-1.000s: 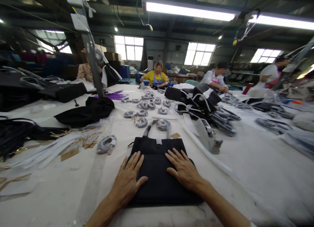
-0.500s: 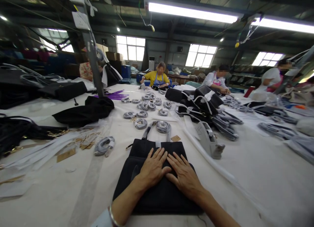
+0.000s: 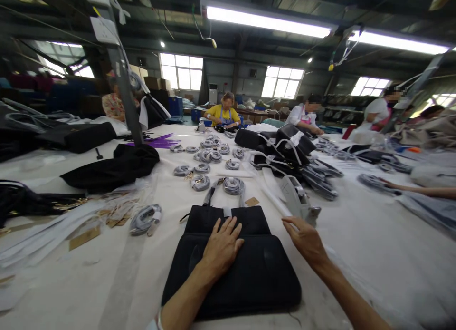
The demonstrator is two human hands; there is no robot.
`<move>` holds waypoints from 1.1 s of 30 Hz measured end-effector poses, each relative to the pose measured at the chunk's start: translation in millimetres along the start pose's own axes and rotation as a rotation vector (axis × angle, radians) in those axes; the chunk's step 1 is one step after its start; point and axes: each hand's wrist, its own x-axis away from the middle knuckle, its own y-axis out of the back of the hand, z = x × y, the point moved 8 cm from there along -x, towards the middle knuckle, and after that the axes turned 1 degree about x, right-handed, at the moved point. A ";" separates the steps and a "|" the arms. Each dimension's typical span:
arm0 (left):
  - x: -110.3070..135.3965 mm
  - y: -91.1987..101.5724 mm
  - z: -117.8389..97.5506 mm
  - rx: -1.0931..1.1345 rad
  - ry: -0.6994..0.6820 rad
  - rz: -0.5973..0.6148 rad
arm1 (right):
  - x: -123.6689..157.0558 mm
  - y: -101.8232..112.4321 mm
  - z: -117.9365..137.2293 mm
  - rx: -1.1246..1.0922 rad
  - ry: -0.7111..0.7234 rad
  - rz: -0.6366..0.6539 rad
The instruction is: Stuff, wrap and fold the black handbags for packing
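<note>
A flat black bag (image 3: pixel 245 273) lies on the white table (image 3: pixel 356 254) right in front of me. My left hand (image 3: pixel 221 247) rests flat on its upper middle, fingers stretched out. My right hand (image 3: pixel 304 238) hovers just off the bag's upper right corner, fingers loosely apart and holding nothing. It is close to a grey tape dispenser (image 3: pixel 299 198). A small white tag (image 3: pixel 227 211) sits at the bag's top edge, where a strap (image 3: pixel 210 196) runs away from me.
Several coiled grey straps (image 3: pixel 210 156) lie beyond the bag, one more (image 3: pixel 144 219) to the left. Black bags (image 3: pixel 285 147) pile up at centre right, black cloth (image 3: pixel 110 168) at left. Card tags (image 3: pixel 114 216) lie at left. Other people work at the far side; someone's arm (image 3: pixel 420 191) reaches in at right.
My right hand has lifted off the bag and moved right, toward the tape dispenser. My left hand stayed pressed on the bag's middle. An arm came into view at right.
</note>
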 end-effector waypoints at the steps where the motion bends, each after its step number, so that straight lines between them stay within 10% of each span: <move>1: 0.1 0.0 0.3 0.003 0.003 -0.009 | -2.3 3.0 -14.0 0.096 -0.015 0.013; 12: 3.9 -3.0 5.7 0.083 0.042 -0.143 | -11.1 -26.5 -53.2 0.528 -0.102 0.200; 23: 5.5 21.0 2.0 0.018 0.153 -0.165 | -38.4 46.2 5.8 -0.170 -0.332 -0.216; 29: 7.6 25.9 8.7 0.086 0.208 -0.216 | -53.5 -11.3 103.9 -0.447 0.056 0.384; 33: 11.1 31.0 1.3 0.152 0.112 -0.245 | -36.0 -60.5 110.2 -0.440 0.096 0.722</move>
